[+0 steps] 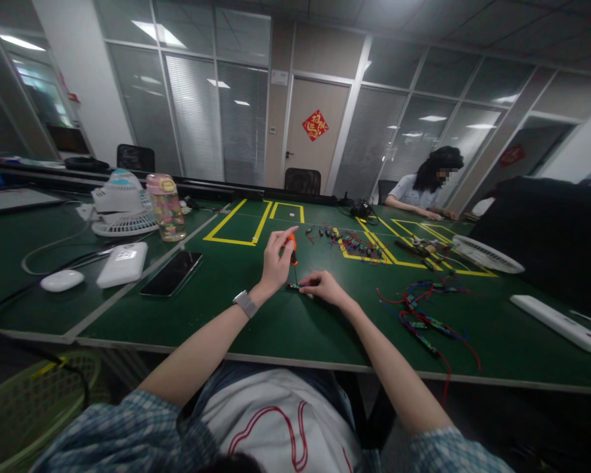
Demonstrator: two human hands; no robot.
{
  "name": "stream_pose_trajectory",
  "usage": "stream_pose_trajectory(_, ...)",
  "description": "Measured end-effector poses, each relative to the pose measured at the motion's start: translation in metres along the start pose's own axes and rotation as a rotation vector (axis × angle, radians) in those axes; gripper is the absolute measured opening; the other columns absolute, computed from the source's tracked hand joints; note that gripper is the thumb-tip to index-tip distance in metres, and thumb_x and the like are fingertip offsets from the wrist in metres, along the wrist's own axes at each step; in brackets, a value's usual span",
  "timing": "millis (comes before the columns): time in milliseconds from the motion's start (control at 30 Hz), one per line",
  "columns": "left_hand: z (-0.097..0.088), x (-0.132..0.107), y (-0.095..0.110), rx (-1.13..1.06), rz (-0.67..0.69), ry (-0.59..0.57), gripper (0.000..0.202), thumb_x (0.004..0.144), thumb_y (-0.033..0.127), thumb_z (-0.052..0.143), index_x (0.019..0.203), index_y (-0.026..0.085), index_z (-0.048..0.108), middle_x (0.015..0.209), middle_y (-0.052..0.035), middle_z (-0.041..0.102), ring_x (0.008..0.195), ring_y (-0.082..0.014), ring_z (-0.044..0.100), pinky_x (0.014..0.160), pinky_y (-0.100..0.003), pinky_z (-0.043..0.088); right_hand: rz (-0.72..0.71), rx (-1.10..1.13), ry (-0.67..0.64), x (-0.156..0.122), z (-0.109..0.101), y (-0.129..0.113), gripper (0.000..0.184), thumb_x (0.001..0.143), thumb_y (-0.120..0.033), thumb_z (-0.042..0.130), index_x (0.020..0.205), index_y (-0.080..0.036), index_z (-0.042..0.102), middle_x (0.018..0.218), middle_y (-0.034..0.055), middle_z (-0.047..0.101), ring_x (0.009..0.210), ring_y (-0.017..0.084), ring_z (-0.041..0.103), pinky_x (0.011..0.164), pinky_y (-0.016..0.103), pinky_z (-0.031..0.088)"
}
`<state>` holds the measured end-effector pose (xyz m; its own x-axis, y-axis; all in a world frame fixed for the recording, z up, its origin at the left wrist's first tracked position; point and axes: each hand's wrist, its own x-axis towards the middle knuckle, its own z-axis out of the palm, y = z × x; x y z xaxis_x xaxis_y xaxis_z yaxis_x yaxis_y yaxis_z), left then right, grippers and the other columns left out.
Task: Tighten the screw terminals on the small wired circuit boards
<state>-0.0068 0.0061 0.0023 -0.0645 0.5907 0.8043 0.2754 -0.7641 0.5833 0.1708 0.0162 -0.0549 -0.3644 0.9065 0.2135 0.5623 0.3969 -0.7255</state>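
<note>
My left hand (276, 259) is closed around the orange handle of a small screwdriver (292, 253), held upright with its tip down on a small green circuit board (295, 286) lying on the green table (256, 328). My right hand (322, 286) rests on the table just right of the board, fingers pinched on its end to hold it flat. A watch is on my left wrist.
A pile of boards with red and blue wires (423, 315) lies to the right, another pile (354, 243) further back. At left are a phone (171, 272), power bank (123, 263), mouse (62, 280), pink bottle (166, 207) and fan (121, 207). Another person (431, 187) sits at the far right.
</note>
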Motion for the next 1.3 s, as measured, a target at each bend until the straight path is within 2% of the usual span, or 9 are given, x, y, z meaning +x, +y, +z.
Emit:
stream_pose_trajectory(133,0.001,0.0,-0.004,-0.037,-0.01,-0.002,0.034,0.095,0.022,0.04,0.126,0.025,0.055,0.103,-0.0044,0.06,0.089,-0.0146,0.057,0.078,-0.028,0.047,0.001,0.01,0.001,0.0,0.0,-0.001,0.025,0.067,-0.028,0.075,0.088,-0.014,0.077,0.071,0.0037,0.068,0.061,0.013,0.054,0.059,0.024,0.04)
stream_pose_trajectory(367,0.0,0.001,0.001,0.074,0.018,0.052,0.018,0.088,0.026,0.057,0.104,0.022,0.065,0.092,-0.0039,0.055,0.085,-0.0153,0.054,0.077,-0.027,0.046,0.008,0.015,0.009,0.001,0.001,0.0,0.024,0.066,-0.025,0.075,0.087,-0.014,0.078,0.07,0.003,0.068,0.061,0.012,0.054,0.059,0.024,0.04)
stream_pose_trajectory(600,0.001,0.001,-0.006,-0.037,-0.001,0.018,0.034,0.097,0.021,0.035,0.123,0.023,0.057,0.102,-0.0054,0.059,0.091,-0.0149,0.056,0.081,-0.028,0.046,0.023,0.038,-0.013,-0.001,0.001,-0.002,0.025,0.068,-0.027,0.074,0.088,-0.013,0.077,0.066,0.0027,0.067,0.056,0.011,0.054,0.056,0.023,0.041)
stream_pose_trajectory(733,0.003,0.001,-0.006,-0.043,-0.025,0.025,0.031,0.094,0.025,0.046,0.123,0.024,0.056,0.102,-0.005,0.059,0.087,-0.0144,0.056,0.077,-0.027,0.047,0.027,0.061,-0.013,-0.001,0.0,-0.002,0.024,0.067,-0.027,0.074,0.087,-0.013,0.077,0.063,0.0022,0.066,0.054,0.011,0.053,0.055,0.023,0.041)
stream_pose_trajectory(867,0.001,0.0,0.001,0.019,0.004,0.024,0.024,0.088,0.027,0.058,0.112,0.024,0.062,0.094,-0.0034,0.056,0.084,-0.0147,0.055,0.075,-0.027,0.047,0.014,0.06,0.001,0.0,0.001,-0.001,0.022,0.066,-0.025,0.075,0.085,-0.014,0.077,0.067,0.0028,0.068,0.058,0.012,0.054,0.057,0.023,0.04)
stream_pose_trajectory(1100,0.0,0.001,0.001,-0.033,-0.025,-0.011,0.032,0.096,0.023,0.039,0.123,0.024,0.057,0.099,-0.0041,0.058,0.086,-0.0144,0.056,0.076,-0.026,0.047,0.023,0.048,-0.004,0.0,0.0,-0.002,0.024,0.066,-0.025,0.075,0.087,-0.013,0.077,0.069,0.0036,0.069,0.059,0.012,0.055,0.058,0.024,0.04)
stream_pose_trajectory(1300,0.001,0.001,0.0,0.047,-0.013,0.043,0.021,0.089,0.026,0.056,0.108,0.023,0.064,0.092,-0.003,0.054,0.081,-0.0141,0.054,0.074,-0.026,0.047,0.023,0.021,-0.003,0.0,-0.001,-0.003,0.024,0.066,-0.027,0.075,0.086,-0.013,0.077,0.068,0.0033,0.068,0.058,0.012,0.053,0.057,0.024,0.039)
